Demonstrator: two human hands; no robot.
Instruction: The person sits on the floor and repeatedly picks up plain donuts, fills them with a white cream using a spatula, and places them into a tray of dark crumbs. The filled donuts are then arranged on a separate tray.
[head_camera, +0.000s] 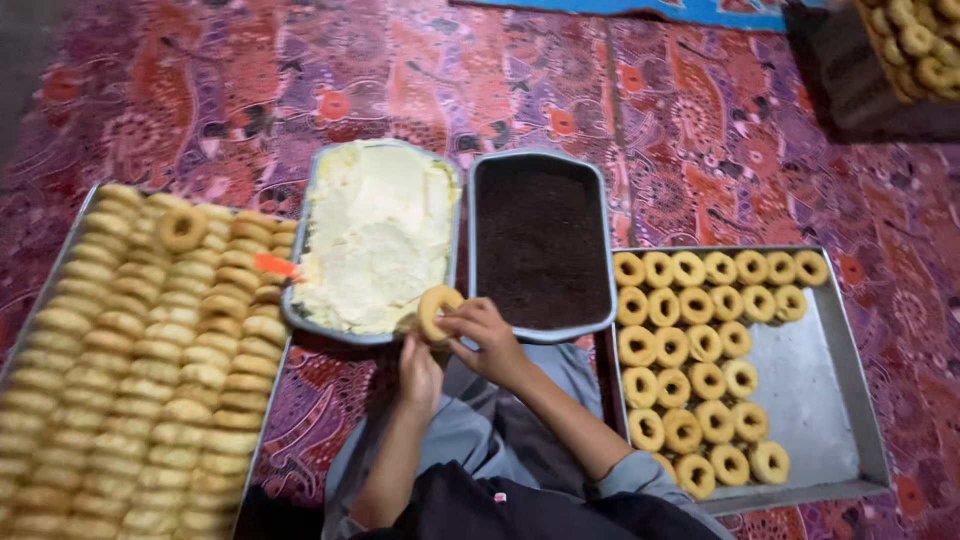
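Observation:
My right hand (485, 335) and my left hand (418, 372) together hold one plain doughnut (435, 308) over the near rim of a metal tray of white cream (375, 235). The doughnut stands on edge between my fingers. Just right of the cream is a metal tray of dark chocolate sprinkles (540, 240). An orange-handled tool (275, 265) rests on the cream tray's left edge.
A large tray (55, 285) packed with stacked plain doughnuts lies at the left. At the right a metal tray (810, 385) holds rows of ring doughnuts, its right part bare. More doughnuts (915, 45) are piled at the top right. A patterned red cloth covers the floor.

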